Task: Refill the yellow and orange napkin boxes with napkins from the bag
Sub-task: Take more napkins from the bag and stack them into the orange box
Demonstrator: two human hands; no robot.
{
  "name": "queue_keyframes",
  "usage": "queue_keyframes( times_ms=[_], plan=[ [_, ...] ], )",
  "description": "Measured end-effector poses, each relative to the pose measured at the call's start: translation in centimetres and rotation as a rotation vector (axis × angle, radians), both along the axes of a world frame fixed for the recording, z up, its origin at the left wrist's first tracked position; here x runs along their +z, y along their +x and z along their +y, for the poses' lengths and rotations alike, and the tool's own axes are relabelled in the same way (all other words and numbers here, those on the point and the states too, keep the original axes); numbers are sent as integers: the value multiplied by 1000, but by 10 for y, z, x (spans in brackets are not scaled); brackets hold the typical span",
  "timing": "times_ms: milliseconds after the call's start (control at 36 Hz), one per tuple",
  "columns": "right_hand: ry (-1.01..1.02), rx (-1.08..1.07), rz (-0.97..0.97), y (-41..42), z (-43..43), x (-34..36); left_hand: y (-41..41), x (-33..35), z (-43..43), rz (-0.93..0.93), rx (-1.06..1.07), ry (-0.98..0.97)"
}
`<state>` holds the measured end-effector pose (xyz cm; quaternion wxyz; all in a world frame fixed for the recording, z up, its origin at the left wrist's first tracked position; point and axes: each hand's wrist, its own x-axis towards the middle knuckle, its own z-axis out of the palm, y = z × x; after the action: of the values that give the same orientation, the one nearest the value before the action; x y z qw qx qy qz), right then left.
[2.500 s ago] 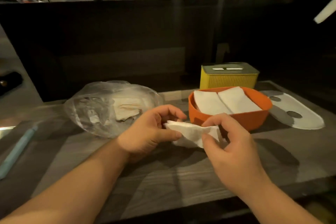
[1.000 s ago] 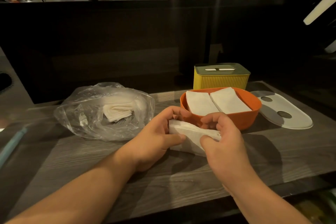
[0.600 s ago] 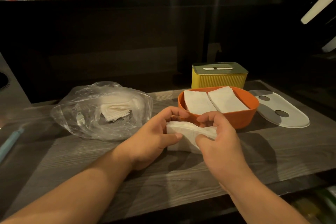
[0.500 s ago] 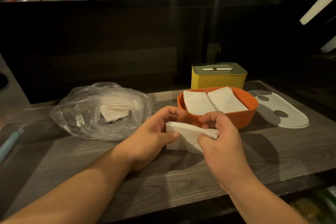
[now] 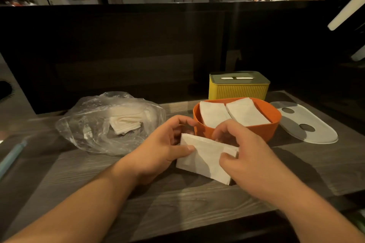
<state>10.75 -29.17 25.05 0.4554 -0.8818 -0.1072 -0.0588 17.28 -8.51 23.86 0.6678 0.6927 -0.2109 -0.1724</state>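
Over the last couple of seconds the loose, rumpled napkins [image 5: 205,158] between the hands have been squared into a flat stack. The left hand [image 5: 164,144] pinches its left end between thumb and fingers, and the right hand [image 5: 246,154] pinches its right end. The stack is tilted just above the counter [image 5: 177,203], right in front of the orange box [image 5: 273,129], so it looks ready to go in. That box has its lid off and already holds two stacks of napkins side by side, so room looks tight. The yellow box [image 5: 237,90] behind it has its slotted lid on, hiding what is inside. The clear bag [image 5: 88,126] to the left still holds a small pile of napkins. A white lid [image 5: 316,138] lies to the right of the orange box.
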Motion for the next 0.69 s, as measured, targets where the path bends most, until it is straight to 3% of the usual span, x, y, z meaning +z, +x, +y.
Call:
queue_keyframes(
  times_ms=[111,361,528,611,695],
  plan=[
    [-196,124,124,5,-16,21,-3,14,-4,-34,4,52],
    [-206,329,231,3,-44,49,-1,61,-21,-119,-129,162],
    [-196,313,260,4,-61,58,7,77,-51,-153,-133,178],
    [-129,282,222,8,-74,59,12,78,-65,-195,-40,136],
    [-75,220,158,15,-88,58,17,68,-76,-333,193,43]
  ],
)
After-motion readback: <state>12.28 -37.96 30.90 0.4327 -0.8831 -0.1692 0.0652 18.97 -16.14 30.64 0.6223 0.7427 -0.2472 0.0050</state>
